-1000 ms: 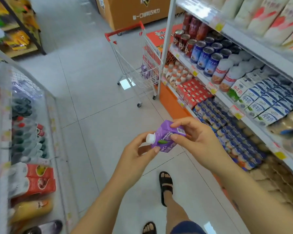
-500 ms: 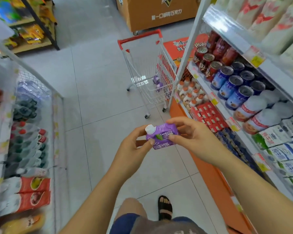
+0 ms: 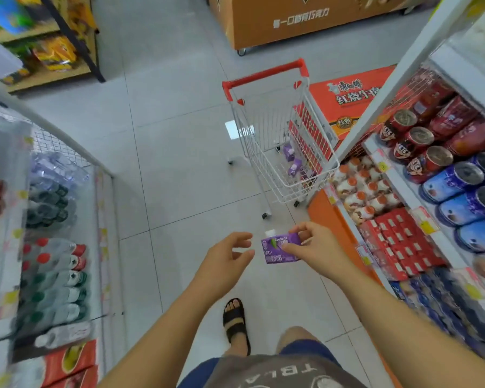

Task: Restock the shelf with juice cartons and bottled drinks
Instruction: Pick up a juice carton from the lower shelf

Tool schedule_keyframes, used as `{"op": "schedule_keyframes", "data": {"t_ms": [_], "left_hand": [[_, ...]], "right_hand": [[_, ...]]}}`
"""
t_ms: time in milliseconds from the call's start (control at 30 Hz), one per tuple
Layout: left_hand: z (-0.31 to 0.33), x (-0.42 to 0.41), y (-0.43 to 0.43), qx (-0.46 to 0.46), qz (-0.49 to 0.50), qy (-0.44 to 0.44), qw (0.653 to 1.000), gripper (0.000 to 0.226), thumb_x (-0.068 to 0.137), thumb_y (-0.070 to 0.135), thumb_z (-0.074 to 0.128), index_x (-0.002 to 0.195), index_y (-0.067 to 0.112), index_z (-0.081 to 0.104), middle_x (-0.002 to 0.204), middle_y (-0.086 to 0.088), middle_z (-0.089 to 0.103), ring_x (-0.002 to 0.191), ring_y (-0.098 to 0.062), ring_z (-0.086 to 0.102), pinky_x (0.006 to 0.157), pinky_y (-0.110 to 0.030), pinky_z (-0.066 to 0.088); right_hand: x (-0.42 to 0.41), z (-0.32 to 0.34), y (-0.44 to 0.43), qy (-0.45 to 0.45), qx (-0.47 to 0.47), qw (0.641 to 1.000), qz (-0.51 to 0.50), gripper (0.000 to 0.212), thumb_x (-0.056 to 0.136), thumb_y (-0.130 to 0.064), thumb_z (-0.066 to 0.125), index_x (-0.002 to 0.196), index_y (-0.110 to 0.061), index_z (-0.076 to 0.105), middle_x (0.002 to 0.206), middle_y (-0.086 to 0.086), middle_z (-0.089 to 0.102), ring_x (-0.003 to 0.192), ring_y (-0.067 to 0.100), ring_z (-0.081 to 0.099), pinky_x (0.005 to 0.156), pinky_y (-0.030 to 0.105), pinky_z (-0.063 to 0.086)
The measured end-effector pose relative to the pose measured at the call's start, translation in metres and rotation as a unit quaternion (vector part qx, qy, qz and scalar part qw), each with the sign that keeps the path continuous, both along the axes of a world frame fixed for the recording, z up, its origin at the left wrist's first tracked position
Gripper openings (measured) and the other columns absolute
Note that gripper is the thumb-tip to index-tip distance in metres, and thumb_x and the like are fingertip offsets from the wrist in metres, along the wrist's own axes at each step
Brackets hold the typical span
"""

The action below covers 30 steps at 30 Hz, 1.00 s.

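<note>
Purple juice carton [image 3: 280, 249] sits pinched in the right hand [image 3: 317, 247], in front of the person at mid-aisle: the thumb presses its front face while the other fingers curl over its top edge. The left hand [image 3: 224, 260] hangs just beside the carton, fingers loosely curled, touching nothing. Ahead, a red-handled shopping cart [image 3: 266, 147] carries two more purple cartons [image 3: 291, 161], beside the drinks shelf [image 3: 403, 191].

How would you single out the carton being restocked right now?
Start at the red-handled shopping cart in mid-aisle. Nearer the camera, the right hand pinches a small purple carton. Unlike the matching cartons inside the cart, it is held in mid-air.
</note>
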State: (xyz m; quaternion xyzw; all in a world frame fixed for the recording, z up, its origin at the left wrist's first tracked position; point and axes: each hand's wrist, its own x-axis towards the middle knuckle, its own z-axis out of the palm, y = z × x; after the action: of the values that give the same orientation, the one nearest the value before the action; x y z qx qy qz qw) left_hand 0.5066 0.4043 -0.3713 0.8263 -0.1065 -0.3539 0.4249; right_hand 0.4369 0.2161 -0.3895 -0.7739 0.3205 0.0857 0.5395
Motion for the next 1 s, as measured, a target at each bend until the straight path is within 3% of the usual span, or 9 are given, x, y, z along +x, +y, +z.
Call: {"op": "schedule_keyframes", "data": {"t_ms": [100,233,367,567,700,833,933,1000], "left_hand": [[-0.006,0.049,-0.011,0.036,-0.022,-0.004,0.999,0.032,0.098,0.029,0.051,0.129,0.032,0.050,0.117,0.016,0.055,0.092,0.004,0.055,0.061,-0.006,0.039],[-0.013,0.102,-0.042,0.045,-0.038,0.005,0.998,0.032,0.098,0.029,0.051,0.129,0.031,0.051,0.119,0.015,0.057,0.099,0.000,0.056,0.061,-0.008,0.039],[-0.024,0.155,-0.088,0.049,-0.040,0.011,0.998,0.028,0.097,0.028,0.051,0.125,0.033,0.052,0.117,0.016,0.057,0.090,0.007,0.054,0.053,-0.004,0.039],[-0.031,0.239,-0.171,0.078,-0.083,0.003,0.994,0.031,0.097,0.027,0.052,0.127,0.028,0.053,0.117,0.011,0.058,0.098,-0.006,0.058,0.065,-0.013,0.042],[-0.032,0.289,-0.217,0.070,-0.087,-0.009,0.994,0.029,0.097,0.026,0.053,0.126,0.027,0.054,0.113,0.012,0.058,0.092,-0.002,0.057,0.058,-0.006,0.040],[-0.038,0.325,-0.253,0.085,-0.159,-0.007,0.984,0.031,0.098,0.027,0.051,0.129,0.025,0.053,0.115,0.010,0.057,0.094,-0.006,0.057,0.061,-0.006,0.040],[-0.049,0.359,-0.281,0.098,-0.217,-0.004,0.971,0.032,0.097,0.026,0.051,0.129,0.024,0.052,0.116,0.008,0.058,0.095,-0.007,0.057,0.070,-0.014,0.045],[-0.059,0.385,-0.299,0.103,-0.265,-0.005,0.959,0.033,0.097,0.026,0.051,0.130,0.024,0.052,0.120,0.006,0.058,0.095,-0.007,0.058,0.071,-0.013,0.046]], "right_hand": [[0.028,-0.013,-0.009,0.023,0.013,0.999,-0.039,0.023,0.079,-0.015,0.077,0.085,-0.025,0.057,0.088,0.003,0.062,0.081,0.021,0.064,0.067,0.031,0.054],[0.060,-0.023,-0.040,0.041,0.023,0.994,-0.097,0.020,0.082,-0.014,0.074,0.096,-0.016,0.060,0.089,0.002,0.060,0.073,0.011,0.060,0.053,0.013,0.047],[0.102,-0.037,-0.090,0.058,0.012,0.990,-0.127,0.022,0.082,-0.012,0.073,0.099,-0.010,0.059,0.085,0.001,0.057,0.068,0.010,0.054,0.058,0.023,0.045],[0.172,-0.040,-0.188,0.076,-0.025,0.985,-0.155,0.020,0.083,-0.010,0.072,0.095,-0.012,0.055,0.083,-0.001,0.054,0.074,0.016,0.054,0.054,0.021,0.040],[0.213,-0.040,-0.235,0.088,-0.036,0.980,-0.175,0.019,0.084,-0.008,0.070,0.092,-0.013,0.053,0.082,-0.003,0.052,0.071,0.014,0.053,0.058,0.026,0.044],[0.237,-0.044,-0.258,0.109,-0.044,0.973,-0.199,0.020,0.084,-0.009,0.070,0.088,-0.015,0.052,0.081,-0.005,0.052,0.071,0.013,0.053,0.057,0.025,0.044],[0.249,-0.054,-0.263,0.133,-0.039,0.964,-0.226,0.026,0.081,-0.010,0.073,0.076,-0.025,0.051,0.080,-0.007,0.056,0.076,0.018,0.057,0.068,0.037,0.051],[0.257,-0.063,-0.263,0.143,-0.027,0.955,-0.257,0.028,0.079,-0.009,0.074,0.074,-0.027,0.052,0.081,-0.003,0.060,0.075,0.017,0.058,0.066,0.034,0.051]]}}
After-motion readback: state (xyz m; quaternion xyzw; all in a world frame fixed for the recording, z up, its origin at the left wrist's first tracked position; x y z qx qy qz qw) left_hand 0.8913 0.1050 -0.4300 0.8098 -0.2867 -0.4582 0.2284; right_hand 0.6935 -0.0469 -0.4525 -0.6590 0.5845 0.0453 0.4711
